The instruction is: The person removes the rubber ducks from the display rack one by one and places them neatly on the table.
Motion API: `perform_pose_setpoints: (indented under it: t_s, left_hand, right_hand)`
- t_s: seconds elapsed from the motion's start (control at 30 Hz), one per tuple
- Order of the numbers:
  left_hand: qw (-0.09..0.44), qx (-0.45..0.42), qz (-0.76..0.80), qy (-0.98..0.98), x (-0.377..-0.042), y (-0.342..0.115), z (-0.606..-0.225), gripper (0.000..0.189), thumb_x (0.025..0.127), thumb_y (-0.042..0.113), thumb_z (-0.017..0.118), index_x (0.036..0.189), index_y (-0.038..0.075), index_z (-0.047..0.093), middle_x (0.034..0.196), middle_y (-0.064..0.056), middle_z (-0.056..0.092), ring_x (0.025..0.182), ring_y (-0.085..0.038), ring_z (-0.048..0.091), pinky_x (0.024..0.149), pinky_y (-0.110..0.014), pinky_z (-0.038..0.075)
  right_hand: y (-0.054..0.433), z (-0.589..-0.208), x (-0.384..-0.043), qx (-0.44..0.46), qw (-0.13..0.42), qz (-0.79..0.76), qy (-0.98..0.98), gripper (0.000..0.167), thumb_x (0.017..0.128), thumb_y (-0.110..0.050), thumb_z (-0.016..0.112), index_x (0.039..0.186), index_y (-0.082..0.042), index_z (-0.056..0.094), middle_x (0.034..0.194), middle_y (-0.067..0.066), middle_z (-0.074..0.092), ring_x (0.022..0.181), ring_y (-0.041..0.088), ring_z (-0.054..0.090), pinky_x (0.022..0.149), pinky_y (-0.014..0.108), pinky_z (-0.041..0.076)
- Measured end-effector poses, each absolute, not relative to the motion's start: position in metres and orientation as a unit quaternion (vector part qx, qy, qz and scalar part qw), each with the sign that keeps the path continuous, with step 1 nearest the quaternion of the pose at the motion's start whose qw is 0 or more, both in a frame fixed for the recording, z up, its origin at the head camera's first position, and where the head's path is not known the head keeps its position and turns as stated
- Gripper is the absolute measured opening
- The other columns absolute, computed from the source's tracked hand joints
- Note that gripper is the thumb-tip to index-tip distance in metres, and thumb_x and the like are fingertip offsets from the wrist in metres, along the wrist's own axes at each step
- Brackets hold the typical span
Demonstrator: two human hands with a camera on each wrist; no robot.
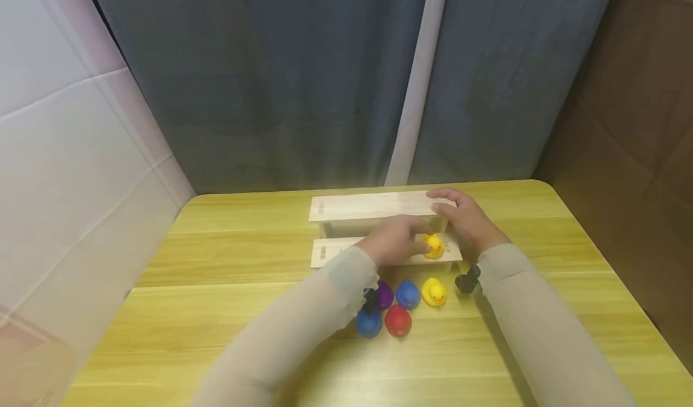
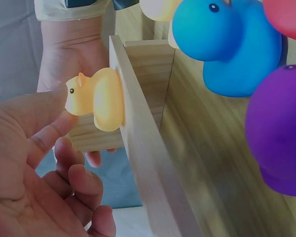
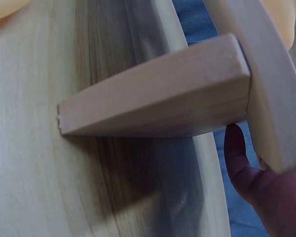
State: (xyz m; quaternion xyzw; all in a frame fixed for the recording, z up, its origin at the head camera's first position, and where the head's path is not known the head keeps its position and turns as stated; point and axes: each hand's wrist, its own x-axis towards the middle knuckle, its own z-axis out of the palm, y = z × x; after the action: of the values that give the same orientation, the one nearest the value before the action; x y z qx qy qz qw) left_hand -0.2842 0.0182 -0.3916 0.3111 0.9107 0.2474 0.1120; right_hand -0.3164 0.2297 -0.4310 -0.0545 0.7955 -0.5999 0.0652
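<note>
A two-tier wooden stand [image 1: 368, 205] stands towards the back of the table. On the right part of its lower step sits a yellow rubber duck [image 1: 434, 246], upright and facing forward. My left hand [image 1: 394, 238] reaches over that step, thumb and index finger pinching the duck [image 2: 107, 98] by its head; the other fingers are loosely curled. At the upper board's right end, my right hand [image 1: 468, 217] grips the board with fingers over the back and thumb at the front. In the right wrist view the thumb [image 3: 239, 160] lies against the board's edge.
In front of the stand lie a purple duck [image 1: 384, 295], a blue duck [image 1: 408, 294], another yellow duck [image 1: 434, 292], a second blue duck [image 1: 369, 323] and a red duck [image 1: 397, 321]. Grey curtains [image 1: 260, 94] hang behind the wood-grained table [image 1: 227, 311].
</note>
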Motion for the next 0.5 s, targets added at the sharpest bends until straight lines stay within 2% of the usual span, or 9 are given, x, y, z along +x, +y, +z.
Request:
perform_pose_setpoints:
  t_s: [0.13, 0.33, 0.5]
  left_hand:
    - [0.116, 0.305, 0.244, 0.913, -0.284, 0.022, -0.392, 0.038, 0.098, 0.027, 0.076, 0.135, 0.017, 0.071, 0.130, -0.001, 0.074, 0.111, -0.021, 0.067, 0.105, -0.036, 0.053]
    - [0.122, 0.299, 0.249, 0.913, -0.283, 0.028, -0.392, 0.040, 0.099, 0.025, 0.075, 0.138, 0.019, 0.069, 0.136, 0.000, 0.072, 0.129, -0.022, 0.065, 0.115, -0.036, 0.047]
    - [0.116, 0.295, 0.246, 0.916, -0.282, 0.031, -0.393, 0.039, 0.099, 0.023, 0.076, 0.137, 0.019, 0.069, 0.135, 0.001, 0.072, 0.128, -0.022, 0.065, 0.116, -0.035, 0.046]
  right_hand:
    - [0.230, -0.431, -0.318, -0.053, 0.066, -0.599, 0.797, 0.042, 0.106, -0.025, 0.060, 0.145, -0.012, 0.058, 0.161, 0.010, 0.044, 0.144, 0.034, 0.041, 0.126, 0.057, 0.026]
    - [0.231, -0.432, -0.318, -0.047, 0.075, -0.612, 0.786, 0.042, 0.105, -0.026, 0.061, 0.145, -0.013, 0.058, 0.161, 0.008, 0.044, 0.143, 0.033, 0.043, 0.125, 0.054, 0.029]
    - [0.231, -0.432, -0.316, -0.043, 0.080, -0.616, 0.783, 0.043, 0.106, -0.028, 0.060, 0.146, -0.014, 0.057, 0.162, 0.007, 0.043, 0.145, 0.033, 0.042, 0.126, 0.055, 0.028]
